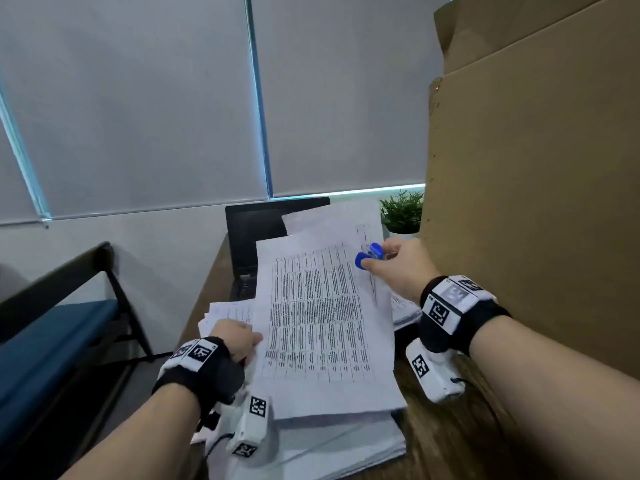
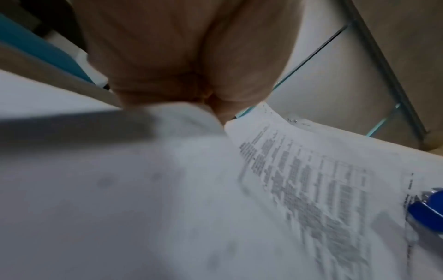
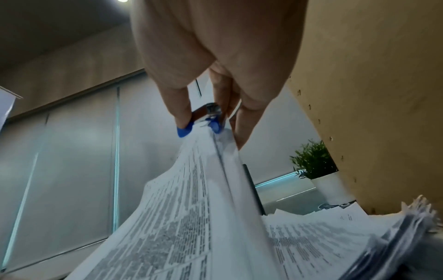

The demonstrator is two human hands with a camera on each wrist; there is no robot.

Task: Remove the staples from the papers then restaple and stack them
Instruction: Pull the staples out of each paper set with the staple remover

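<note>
Both hands work one printed sheaf [image 1: 318, 317]: right hand [image 1: 398, 268] squeezes a blue staple remover [image 1: 370, 256] at its corner; left hand [image 1: 235, 337] pinches its edge.

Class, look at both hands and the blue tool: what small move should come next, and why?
Probably a short pull of the blue staple remover away from the corner. The right hand pinches it at the top corner of the printed papers, which the left hand grips at the lower edge.
</note>
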